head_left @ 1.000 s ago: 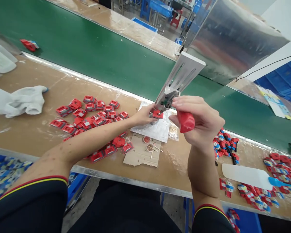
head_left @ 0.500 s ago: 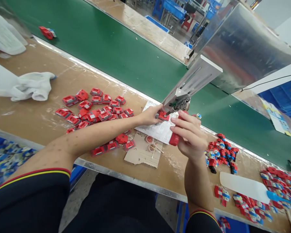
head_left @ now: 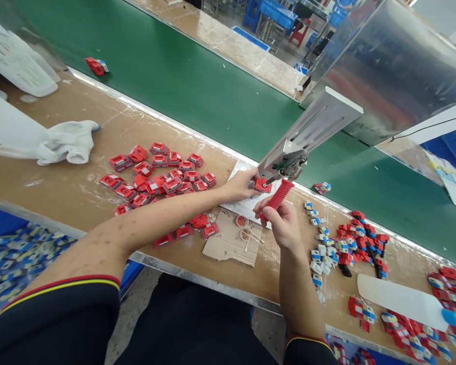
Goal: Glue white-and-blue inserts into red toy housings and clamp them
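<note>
My left hand (head_left: 242, 186) is closed on a small red plastic part (head_left: 263, 185), holding it flat on a white board (head_left: 241, 204) under the tip of a metal toggle clamp (head_left: 291, 163). The clamp is mounted on a tilted metal bracket (head_left: 319, 126). In front of it, my right hand (head_left: 283, 223) grips the lower end of the clamp's ribbed red handle (head_left: 281, 196), thumb on the near side. My left fingertips are partly hidden behind the part and the bracket.
Many red parts (head_left: 157, 185) lie left of the board; small white-and-blue pieces (head_left: 323, 253) and red-blue assemblies (head_left: 359, 238) lie right. Cardboard (head_left: 228, 241) with small cups and cotton swabs sits in front. A green conveyor belt (head_left: 197, 86) runs behind. A white bottle (head_left: 399, 299) lies at right.
My right hand has closed around the red handle and come lower and nearer, from spread fingers before. The left hand stays at the red part. The view has shifted slightly.
</note>
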### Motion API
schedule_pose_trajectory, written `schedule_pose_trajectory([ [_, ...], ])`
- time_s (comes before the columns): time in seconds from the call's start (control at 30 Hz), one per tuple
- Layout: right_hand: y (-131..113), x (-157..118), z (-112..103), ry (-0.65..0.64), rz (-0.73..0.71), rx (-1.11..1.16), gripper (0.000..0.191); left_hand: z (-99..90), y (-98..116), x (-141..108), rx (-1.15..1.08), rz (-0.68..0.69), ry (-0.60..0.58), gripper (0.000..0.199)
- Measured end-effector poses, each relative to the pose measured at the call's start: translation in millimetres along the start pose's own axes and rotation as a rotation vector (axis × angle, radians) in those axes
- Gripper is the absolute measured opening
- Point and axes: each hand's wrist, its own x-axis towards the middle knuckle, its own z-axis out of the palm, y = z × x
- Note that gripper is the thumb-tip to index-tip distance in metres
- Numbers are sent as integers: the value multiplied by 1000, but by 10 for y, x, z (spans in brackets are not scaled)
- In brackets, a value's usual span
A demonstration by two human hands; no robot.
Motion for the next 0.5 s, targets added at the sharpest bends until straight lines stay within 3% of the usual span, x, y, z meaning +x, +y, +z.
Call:
schedule_pose_trajectory([
  [0.17, 208, 156, -72, 158, -35, -236, 36, -33, 22, 11, 1, -2, -28, 31],
  [0.3, 268, 200, -161, 104, -56, -240, 54, -74, 97, -16, 23, 52, -73, 48],
  [0.43, 259, 115, -332, 34, -99, -146, 66, -132, 106, -3, 11, 100, -125, 38],
  [0.5, 244, 61, -448, 58, -138, -92, 66, -170, 72, 49, -13, 74, -144, 38],
])
